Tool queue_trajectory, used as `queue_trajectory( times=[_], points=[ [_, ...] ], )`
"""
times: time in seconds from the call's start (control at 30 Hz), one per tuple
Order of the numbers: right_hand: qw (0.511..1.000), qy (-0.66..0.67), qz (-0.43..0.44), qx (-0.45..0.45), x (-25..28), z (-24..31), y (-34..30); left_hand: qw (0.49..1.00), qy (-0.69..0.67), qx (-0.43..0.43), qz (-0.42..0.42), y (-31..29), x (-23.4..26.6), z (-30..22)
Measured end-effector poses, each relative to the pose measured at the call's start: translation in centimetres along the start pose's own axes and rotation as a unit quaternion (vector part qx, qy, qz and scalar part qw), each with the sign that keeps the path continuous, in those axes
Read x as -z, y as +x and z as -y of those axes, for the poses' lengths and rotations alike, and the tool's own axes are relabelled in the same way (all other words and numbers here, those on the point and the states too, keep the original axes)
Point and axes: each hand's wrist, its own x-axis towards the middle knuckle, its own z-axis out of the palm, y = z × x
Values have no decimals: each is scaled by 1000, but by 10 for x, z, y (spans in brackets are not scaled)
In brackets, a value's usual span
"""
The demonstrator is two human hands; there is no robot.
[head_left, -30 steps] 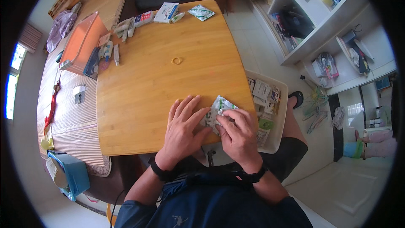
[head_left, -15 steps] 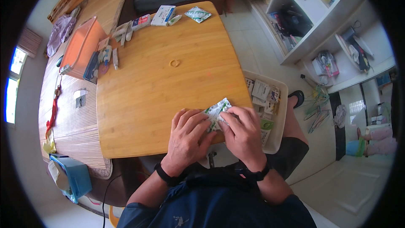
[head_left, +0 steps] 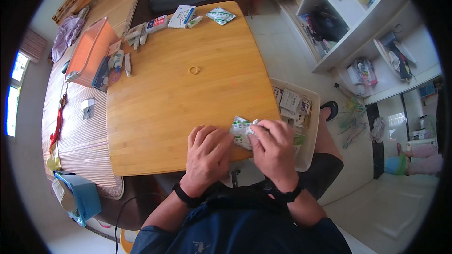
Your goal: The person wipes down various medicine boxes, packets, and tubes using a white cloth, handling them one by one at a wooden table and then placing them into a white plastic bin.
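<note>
A white and green foil packet (head_left: 241,132), creased and tilted, is over the near right part of the wooden table, between my hands. My right hand (head_left: 274,148) pinches its right edge between thumb and fingertips, with some crumpled white material bunched at the pinch. On the other side my left hand (head_left: 206,153) is closed, fingers curled and its back turned up. Its fingertips are at the packet's left edge, and what they hold is hidden. A yellow rubber band (head_left: 194,70) lies mid-table. At the far right corner lies a similar green and white packet (head_left: 221,15).
Small boxes and tubes (head_left: 181,17) line the far left edge of the table (head_left: 165,99). An orange bin (head_left: 90,51) stands left of it. By my right leg, a cream tub (head_left: 307,153) holds several medicine boxes. A blue basket (head_left: 84,197) sits lower left.
The packet has turned more upright and slid slightly nearer to me. My left hand has drawn back a little to the left, while my right hand keeps its pinch on the right edge.
</note>
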Motion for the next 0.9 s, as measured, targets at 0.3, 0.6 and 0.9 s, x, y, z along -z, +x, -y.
queue_trajectory(
  times=[0.3, 0.6, 0.9],
  points=[
    [999, 21, 9, -39, -4, 23, -18, 1000, 28, -10, -4, 1, -3, 5],
    [999, 32, 15, -37, 3, 29, -19, 1000, -18, 6, 17, -8, -6, -5],
    [999, 38, -6, 22, -12, -2, 12, 996, 12, 16, 84, 0, 1, -9]
  ],
)
